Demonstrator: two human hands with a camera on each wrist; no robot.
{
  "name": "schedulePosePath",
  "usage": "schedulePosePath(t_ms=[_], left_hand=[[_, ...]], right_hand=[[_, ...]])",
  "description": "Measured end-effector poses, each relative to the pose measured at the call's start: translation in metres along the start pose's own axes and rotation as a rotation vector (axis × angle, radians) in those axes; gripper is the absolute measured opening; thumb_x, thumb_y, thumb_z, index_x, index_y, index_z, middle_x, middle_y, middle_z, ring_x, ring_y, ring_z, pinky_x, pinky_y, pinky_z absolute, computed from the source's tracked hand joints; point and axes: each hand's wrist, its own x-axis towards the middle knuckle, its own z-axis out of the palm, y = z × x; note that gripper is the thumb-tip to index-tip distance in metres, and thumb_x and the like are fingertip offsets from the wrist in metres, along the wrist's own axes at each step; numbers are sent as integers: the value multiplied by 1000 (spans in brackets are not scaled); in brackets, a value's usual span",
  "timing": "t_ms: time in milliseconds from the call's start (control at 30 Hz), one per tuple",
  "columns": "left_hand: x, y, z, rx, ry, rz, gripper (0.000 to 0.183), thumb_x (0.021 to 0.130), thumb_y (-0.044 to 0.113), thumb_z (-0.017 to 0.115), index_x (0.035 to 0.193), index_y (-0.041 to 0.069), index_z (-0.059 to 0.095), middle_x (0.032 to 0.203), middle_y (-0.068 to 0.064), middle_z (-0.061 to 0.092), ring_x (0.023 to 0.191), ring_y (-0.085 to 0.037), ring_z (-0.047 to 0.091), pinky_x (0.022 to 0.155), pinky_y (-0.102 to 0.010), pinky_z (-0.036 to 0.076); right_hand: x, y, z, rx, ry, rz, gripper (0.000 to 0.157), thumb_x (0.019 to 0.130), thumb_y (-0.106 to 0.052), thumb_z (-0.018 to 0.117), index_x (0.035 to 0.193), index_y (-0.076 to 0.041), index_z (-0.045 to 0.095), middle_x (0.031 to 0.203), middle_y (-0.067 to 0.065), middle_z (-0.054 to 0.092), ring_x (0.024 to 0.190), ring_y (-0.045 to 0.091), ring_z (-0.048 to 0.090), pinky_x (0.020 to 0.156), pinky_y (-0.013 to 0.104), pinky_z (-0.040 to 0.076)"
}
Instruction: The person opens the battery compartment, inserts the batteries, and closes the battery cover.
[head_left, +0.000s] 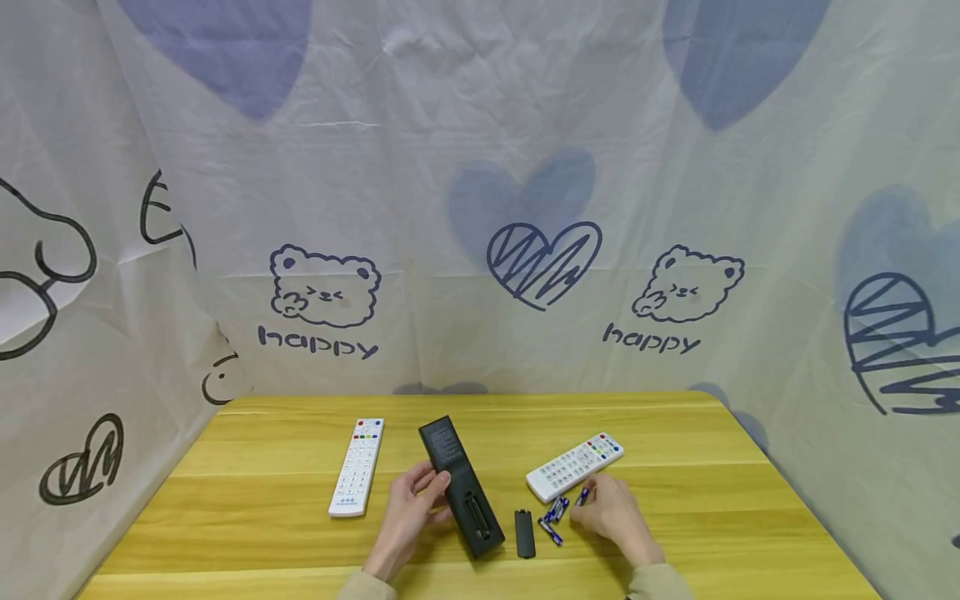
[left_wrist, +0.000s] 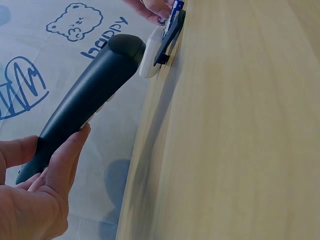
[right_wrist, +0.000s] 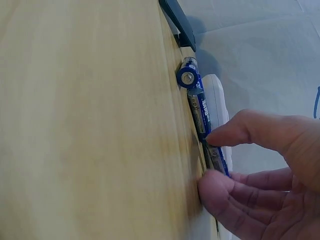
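My left hand (head_left: 408,510) grips a black remote control (head_left: 442,450) by its side, thumb across it. The remote is tilted above the table with its back and uncovered battery compartment (head_left: 477,515) facing me. Between thumb and fingertips, my right hand (head_left: 611,512) pinches a blue battery (head_left: 582,497) close to the tabletop. Several more blue batteries (head_left: 551,532) lie in a loose group just left of that hand. The black battery cover (head_left: 525,534) lies flat between the remote and the batteries. In the left wrist view the black remote (left_wrist: 85,90) shows from its side.
One white remote control (head_left: 357,468) lies at the left of the wooden table (head_left: 247,500). A second white remote (head_left: 576,467) lies at an angle behind the batteries and my right hand. A printed cloth (head_left: 435,333) hangs behind the table.
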Motion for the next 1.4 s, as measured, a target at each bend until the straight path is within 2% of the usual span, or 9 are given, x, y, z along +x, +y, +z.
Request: schedulePosePath(t_ms=[167, 267, 467, 600, 933, 1167, 1400], left_hand=[[0, 0, 0, 2, 0, 7, 54, 102, 16, 57, 143, -15, 40, 138, -36, 54, 90, -16, 72, 75, -31, 65], [1, -2, -1, -1, 3, 12, 54, 103, 15, 56, 143, -16, 39, 138, -36, 54, 89, -17, 72, 74, -31, 65], [2, -4, -1, -9, 7, 15, 54, 103, 14, 56, 143, -17, 38, 137, -35, 56, 88, -16, 72, 75, -32, 65], [1, -3, 0, -16, -1, 14, 53, 103, 14, 56, 143, -16, 40, 135, -34, 58, 87, -14, 72, 75, -32, 65], [0, -1, 1, -17, -5, 1, 52, 101, 14, 58, 142, -14, 42, 132, -30, 61, 85, -12, 71, 75, -30, 65], [0, -1, 1, -12, -2, 0, 54, 102, 15, 58, 143, -15, 40, 135, -32, 59, 86, -13, 71, 74, -30, 65], [0, -1, 1, -12, -13, -11, 53, 102, 15, 58, 142, -14, 42, 133, -30, 61, 86, -13, 71, 76, -31, 65]], right_hand=[[1, -1, -1, 10, 10, -11, 51, 71, 0, 77, 118, 7, 61, 69, 4, 61, 56, 14, 53, 49, 24, 43], [1, -1, -1, 14, 20, -43, 52, 70, 1, 76, 120, 4, 61, 68, 3, 61, 56, 13, 53, 49, 24, 43], [-1, -6, -2, 66, 66, -119, 49, 69, 4, 72, 117, -5, 64, 69, 1, 60, 57, 12, 51, 50, 23, 41], [-3, -14, -3, 118, 89, -188, 45, 69, 8, 71, 112, -6, 66, 69, 1, 62, 59, 10, 52, 51, 20, 42], [-12, -40, 2, 196, 60, -317, 42, 73, 6, 77, 112, -5, 65, 76, 4, 73, 66, 8, 64, 59, 16, 54], [-17, -54, 10, 209, -11, -403, 38, 80, 2, 76, 114, -5, 62, 79, 6, 76, 66, 6, 66, 60, 16, 55], [-20, -60, 18, 203, -25, -464, 37, 81, 0, 77, 115, -5, 62, 79, 5, 76, 66, 0, 64, 60, 15, 55]])
